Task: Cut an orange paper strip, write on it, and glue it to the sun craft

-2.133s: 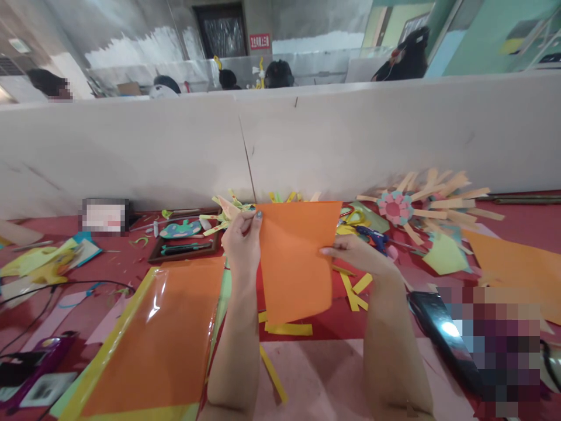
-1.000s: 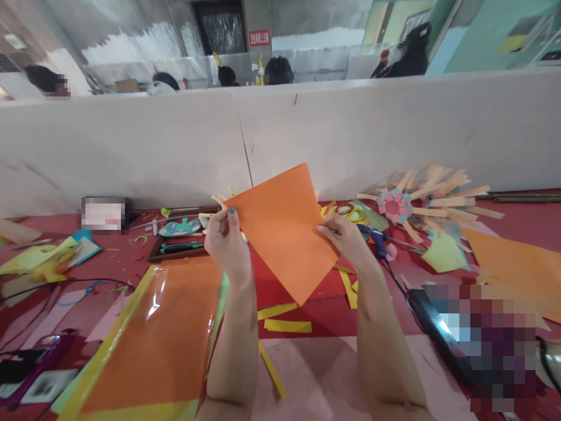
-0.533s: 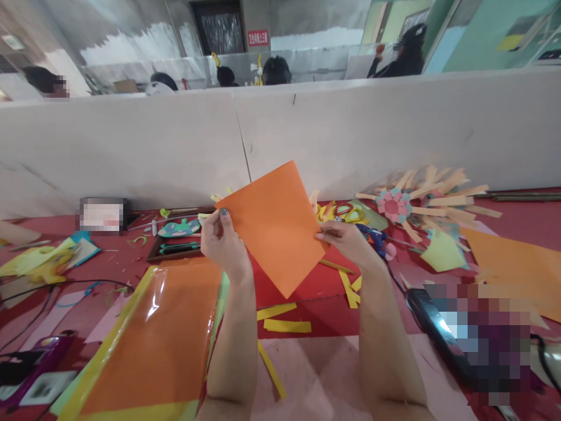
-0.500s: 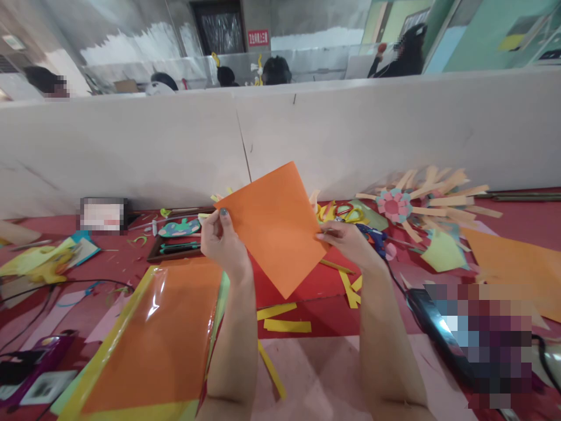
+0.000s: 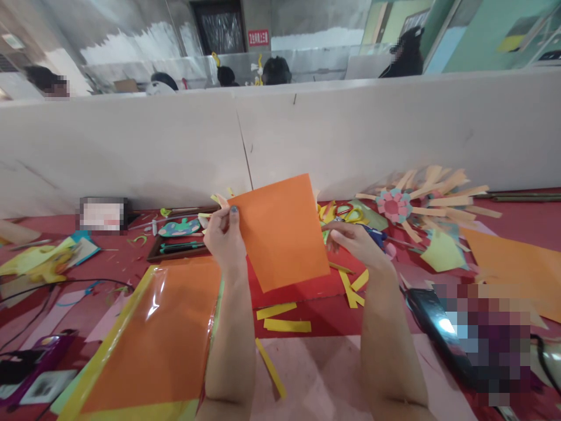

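A square sheet of orange paper point(image 5: 283, 234) is held up, slightly tilted, above the table. My left hand point(image 5: 227, 237) pinches its upper left edge, thumb on the near face. Beside the right edge is my right hand point(image 5: 350, 242), its fingers loosely bent and apart, with the index fingertip close to the paper. Whether that fingertip touches the edge is hard to tell. Below the sheet is a red board point(image 5: 298, 292), partly hidden by the paper. Yellow paper strips point(image 5: 287, 325) lie in front of it.
A plastic sleeve of orange paper point(image 5: 153, 339) lies at left, near a dark tray point(image 5: 160, 252) of pens. Scissors point(image 5: 350, 213) and a paper flower point(image 5: 394, 206) lie behind at right. A phone point(image 5: 438, 327) is front right. A white partition point(image 5: 350, 134) stands across the back.
The orange paper has turned, from corner-down to nearly upright, and shifted slightly right. My left hand still pinches it, while my right hand has come away from its right corner.
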Available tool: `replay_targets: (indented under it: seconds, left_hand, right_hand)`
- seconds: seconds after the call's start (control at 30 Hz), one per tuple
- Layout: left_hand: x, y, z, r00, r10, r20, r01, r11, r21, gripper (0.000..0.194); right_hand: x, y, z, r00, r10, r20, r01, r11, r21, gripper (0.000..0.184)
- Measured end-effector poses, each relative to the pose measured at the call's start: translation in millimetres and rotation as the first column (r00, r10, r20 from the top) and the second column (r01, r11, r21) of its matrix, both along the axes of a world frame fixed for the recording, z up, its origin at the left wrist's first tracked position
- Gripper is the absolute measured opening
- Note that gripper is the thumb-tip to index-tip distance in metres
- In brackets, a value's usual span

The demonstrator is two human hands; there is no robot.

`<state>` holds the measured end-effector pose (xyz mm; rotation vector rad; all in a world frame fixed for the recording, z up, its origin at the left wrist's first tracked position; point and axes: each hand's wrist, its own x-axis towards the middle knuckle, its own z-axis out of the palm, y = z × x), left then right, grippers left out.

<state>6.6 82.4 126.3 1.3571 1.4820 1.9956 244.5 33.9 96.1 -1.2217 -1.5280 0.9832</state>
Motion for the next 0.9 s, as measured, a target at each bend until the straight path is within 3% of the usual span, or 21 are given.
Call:
replay_targets:
  seconds: [0.17,0.37,0.47,0.63,0.9]
  left_hand:
    - [8,0,-3.8,0.942,-0.323,-0.09,0.306,0.938,-0.163,0.014]
    - [13,-1,-7.1,0.843,-0.538,-0.018,0.521,0.824,-0.224,0.019]
    - [10,1,-7.2,0.809,-0.587,0.022,0.572,0.779,-0.255,0.023]
    - [7,2,-6.1,0.806,-0.591,0.036,0.577,0.77,-0.272,0.025]
    - [8,-1,-3.5,0.771,-0.631,0.079,0.625,0.73,-0.276,0.032]
  right_hand:
    - [-6,-4,6.7,0.988,-0.08,-0.132,0.099,0.985,0.144,0.042]
    - [-10,-4,9.9,0.959,-0.282,-0.018,0.281,0.946,0.164,0.034]
    - [-5,-1,5.1,0.958,-0.287,-0.01,0.286,0.951,0.115,0.03]
    - [0,-1,-0.8,0.981,-0.119,-0.153,0.104,0.989,-0.104,0.032]
    - [5,0,-6.4,0.953,-0.125,-0.276,0.083,0.984,-0.159,0.028]
